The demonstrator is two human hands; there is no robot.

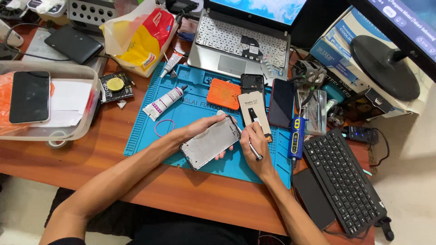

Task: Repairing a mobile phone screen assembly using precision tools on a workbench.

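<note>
L hand (200, 130) grips bare phone frame (210, 144) over blue mat (190, 102); R hand (255, 146) holds thin tool (247, 138) at its edge. Screen not yet fitted, looks mid-job.

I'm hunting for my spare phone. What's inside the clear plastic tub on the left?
In the tub a dark phone lies face up on white paper, with orange plastic beneath at the left. Whatever lies under the phone and paper is covered.
</note>
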